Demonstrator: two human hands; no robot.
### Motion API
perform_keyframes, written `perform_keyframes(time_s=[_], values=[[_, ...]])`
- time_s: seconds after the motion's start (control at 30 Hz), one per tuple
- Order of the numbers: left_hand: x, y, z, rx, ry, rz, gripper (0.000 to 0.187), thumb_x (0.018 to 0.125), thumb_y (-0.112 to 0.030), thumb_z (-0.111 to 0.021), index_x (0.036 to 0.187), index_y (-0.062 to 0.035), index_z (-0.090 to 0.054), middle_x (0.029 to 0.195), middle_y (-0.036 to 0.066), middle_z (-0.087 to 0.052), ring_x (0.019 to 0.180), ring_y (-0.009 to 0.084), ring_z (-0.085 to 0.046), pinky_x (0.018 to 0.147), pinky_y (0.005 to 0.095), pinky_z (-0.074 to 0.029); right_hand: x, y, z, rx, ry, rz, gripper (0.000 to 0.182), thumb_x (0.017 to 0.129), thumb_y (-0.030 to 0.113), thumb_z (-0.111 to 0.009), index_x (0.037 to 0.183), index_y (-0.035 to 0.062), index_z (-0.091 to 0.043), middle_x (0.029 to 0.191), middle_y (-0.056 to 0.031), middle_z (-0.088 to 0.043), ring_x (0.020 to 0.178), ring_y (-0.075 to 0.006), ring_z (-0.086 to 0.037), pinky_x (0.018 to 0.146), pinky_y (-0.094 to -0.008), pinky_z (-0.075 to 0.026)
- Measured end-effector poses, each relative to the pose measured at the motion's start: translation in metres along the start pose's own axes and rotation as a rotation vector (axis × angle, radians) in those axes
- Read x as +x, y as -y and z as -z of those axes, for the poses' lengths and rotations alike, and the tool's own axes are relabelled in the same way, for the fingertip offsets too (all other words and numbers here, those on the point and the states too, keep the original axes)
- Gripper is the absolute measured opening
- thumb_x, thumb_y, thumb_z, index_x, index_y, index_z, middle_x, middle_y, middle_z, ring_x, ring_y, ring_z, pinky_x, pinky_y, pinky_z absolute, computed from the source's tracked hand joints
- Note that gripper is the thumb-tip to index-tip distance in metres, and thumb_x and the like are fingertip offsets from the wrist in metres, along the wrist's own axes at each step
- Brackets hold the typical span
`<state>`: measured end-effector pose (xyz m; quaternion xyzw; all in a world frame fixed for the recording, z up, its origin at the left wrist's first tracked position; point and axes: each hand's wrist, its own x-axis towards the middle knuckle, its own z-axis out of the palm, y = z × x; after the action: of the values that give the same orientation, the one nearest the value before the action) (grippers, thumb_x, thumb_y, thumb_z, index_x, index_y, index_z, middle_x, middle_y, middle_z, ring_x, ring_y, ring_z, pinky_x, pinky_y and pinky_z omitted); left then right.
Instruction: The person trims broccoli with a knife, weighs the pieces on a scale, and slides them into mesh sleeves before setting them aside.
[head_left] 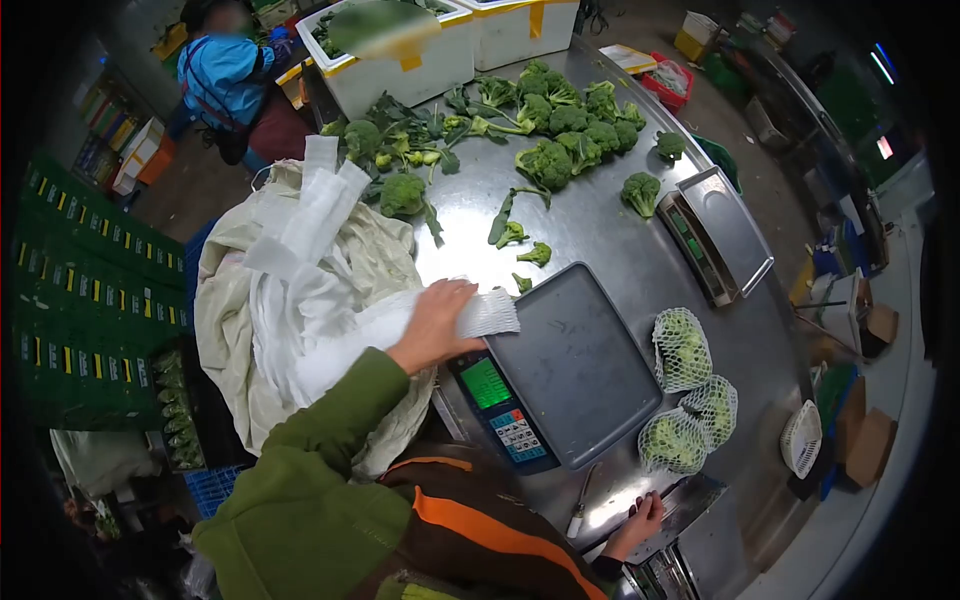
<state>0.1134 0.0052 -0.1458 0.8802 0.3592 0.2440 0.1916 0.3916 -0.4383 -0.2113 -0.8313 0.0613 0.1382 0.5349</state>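
Note:
A white foam net sleeve (488, 313) is under the fingers of my left hand (437, 322), which is closed on it. Its free end reaches over the corner of the grey scale tray (575, 365). More white foam sleeves (300, 310) lie heaped on a pale cloth sack (225, 300) beside that hand. Down by the table's near edge is my right hand (640, 525), its fingers curled together beside a dark metal plate (690, 505). What it holds, if anything, I cannot make out. The scale's green display (485, 383) is lit. Three netted broccoli heads (683, 350) sit right of the tray.
Loose broccoli heads (570, 125) are piled at the table's far side, with small florets (535, 254) nearer. White foam boxes (400, 75) stand behind. A second scale (715, 235) is at the right. A person in blue (222, 80) is at upper left, beyond green crates (90, 290).

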Motion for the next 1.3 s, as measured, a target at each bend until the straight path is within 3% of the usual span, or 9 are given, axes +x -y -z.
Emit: perform_keyframes(time_s=[0.1, 0.17, 0.3, 0.37, 0.67, 0.73, 0.87, 1.1, 1.3], values=[[-0.035, 0.068, 0.010, 0.241, 0.269, 0.147, 0.056, 0.065, -0.019, -0.080, 0.119, -0.0101, -0.065, 0.119, 0.014, -0.063, 0.114, 0.0346, -0.055, 0.101, 0.0440, -0.040, -0.013, 0.013, -0.015, 0.044, 0.003, 0.002, 0.024, 0.098, 0.016, -0.053, 0.118, 0.0053, -0.060, 0.109, -0.0041, -0.063, 0.093, -0.0142, -0.059, 0.077, -0.0291, -0.048], [-0.043, 0.091, 0.024, -0.014, -0.088, 0.377, 0.028, 0.065, -0.010, -0.071, 0.093, -0.0083, -0.071, 0.103, 0.012, -0.066, 0.096, 0.0325, -0.061, 0.080, 0.0407, -0.050, -0.015, 0.026, -0.031, 0.061, 0.011, 0.019, 0.024, 0.098, 0.016, -0.053, 0.118, 0.0051, -0.060, 0.108, -0.0039, -0.063, 0.092, -0.0138, -0.059, 0.076, -0.0283, -0.048], [-0.050, 0.133, 0.057, 0.255, -0.326, 0.365, 0.028, 0.064, -0.011, -0.072, 0.092, -0.0082, -0.071, 0.098, 0.012, -0.065, 0.097, 0.0334, -0.061, 0.080, 0.0423, -0.050, -0.010, 0.048, -0.055, 0.005, 0.149, 0.146, 0.021, 0.098, 0.014, -0.054, 0.114, 0.0035, -0.062, 0.101, -0.0038, -0.063, 0.085, -0.0124, -0.060, 0.073, -0.0257, -0.047], [-0.070, 0.161, 0.049, 0.492, 0.258, 0.258, 0.034, 0.067, -0.015, -0.073, 0.100, -0.0059, -0.068, 0.095, 0.012, -0.065, 0.097, 0.0336, -0.061, 0.081, 0.0418, -0.051, -0.010, 0.055, -0.067, -0.009, 0.187, 0.168, 0.020, 0.098, 0.013, -0.054, 0.113, 0.0029, -0.062, 0.099, -0.0040, -0.063, 0.082, -0.0119, -0.060, 0.071, -0.0251, -0.047], [0.061, 0.093, 0.128, 0.461, 1.103, 0.371, 0.065, 0.059, -0.053, -0.086, 0.093, 0.0004, -0.070, 0.090, 0.018, -0.070, 0.085, 0.0363, -0.068, 0.075, 0.0449, -0.053, -0.015, 0.061, -0.071, -0.131, 0.177, 0.133, 0.020, 0.097, 0.015, -0.058, 0.113, 0.0055, -0.062, 0.095, -0.0010, -0.064, 0.078, -0.0091, -0.061, 0.067, -0.0222, -0.048], [0.085, 0.130, 0.114, 0.312, 0.727, 0.319, 0.066, 0.060, -0.051, -0.085, 0.095, 0.0023, -0.069, 0.078, 0.016, -0.070, 0.080, 0.0356, -0.069, 0.072, 0.0444, -0.053, -0.020, 0.068, -0.075, -0.138, 0.155, 0.123, 0.018, 0.096, 0.014, -0.058, 0.112, 0.0056, -0.063, 0.093, -0.0008, -0.064, 0.078, -0.0087, -0.061, 0.066, -0.0216, -0.047], [0.157, 0.210, 0.049, 0.153, 0.017, 0.186, 0.079, 0.060, -0.043, -0.086, 0.123, -0.0045, -0.060, 0.112, 0.024, -0.064, 0.104, 0.0354, -0.063, 0.087, 0.0430, -0.051, -0.020, 0.081, -0.091, -0.176, 0.196, 0.143, 0.020, 0.097, 0.013, -0.056, 0.113, 0.0014, -0.061, 0.097, -0.0051, -0.065, 0.080, -0.0123, -0.061, 0.069, -0.0247, -0.049], [0.181, 0.282, 0.005, 0.376, 0.257, 0.616, 0.096, 0.058, -0.041, -0.087, 0.139, -0.0071, -0.048, 0.126, 0.022, -0.055, 0.115, 0.0380, -0.056, 0.097, 0.0453, -0.046, -0.025, 0.079, -0.089, -0.181, 0.256, 0.258, 0.019, 0.097, 0.011, -0.057, 0.111, -0.0009, -0.062, 0.093, -0.0057, -0.064, 0.080, -0.0116, -0.061, 0.072, -0.0249, -0.050], [0.184, 0.199, 0.036, -0.879, 0.158, 0.534, 0.082, 0.070, -0.023, -0.084, 0.141, -0.0061, -0.045, 0.128, 0.011, -0.057, 0.114, 0.0213, -0.058, 0.094, 0.0343, -0.048, -0.042, 0.087, -0.098, -0.199, 0.223, 0.206, 0.019, 0.097, 0.009, -0.057, 0.112, -0.0012, -0.061, 0.097, -0.0051, -0.064, 0.083, -0.0114, -0.061, 0.073, -0.0264, -0.050]])
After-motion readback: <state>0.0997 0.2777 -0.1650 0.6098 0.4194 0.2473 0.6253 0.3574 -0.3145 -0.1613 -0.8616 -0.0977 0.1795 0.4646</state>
